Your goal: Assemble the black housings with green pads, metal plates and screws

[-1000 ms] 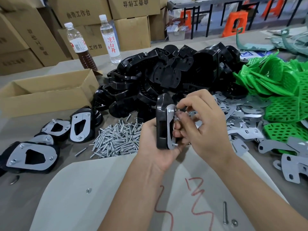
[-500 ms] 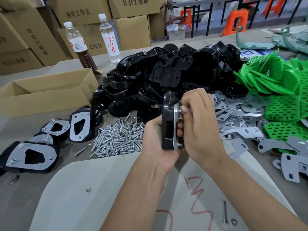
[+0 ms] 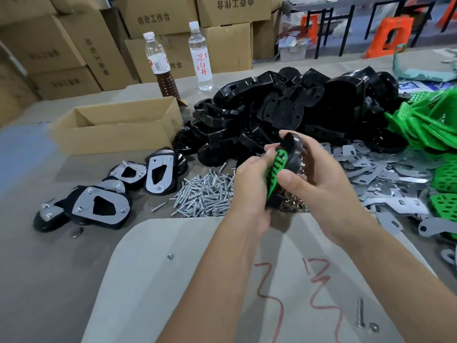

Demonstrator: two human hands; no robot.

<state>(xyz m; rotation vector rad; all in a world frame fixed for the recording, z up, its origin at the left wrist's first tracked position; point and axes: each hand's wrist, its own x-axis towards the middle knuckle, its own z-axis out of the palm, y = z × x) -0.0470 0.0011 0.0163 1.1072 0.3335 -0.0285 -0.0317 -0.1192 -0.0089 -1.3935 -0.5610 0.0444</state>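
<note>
Black housing (image 3: 289,154), green pad (image 3: 275,173) showing, gripped between left hand (image 3: 249,184) and right hand (image 3: 319,189).

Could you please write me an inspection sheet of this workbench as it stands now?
Surface: grey table with a pale board at the near edge, marked in red.
Job's things: black housing with green pad held in both hands; housing pile; green pads; metal plates; screws; finished units at left.
Clutter: open carton, two bottles, a loose screw on the board.
Grippers: left hand and right hand both grip the housing.
Cables: nothing seen.
Surroundings: stacked cartons, orange stools.
</note>
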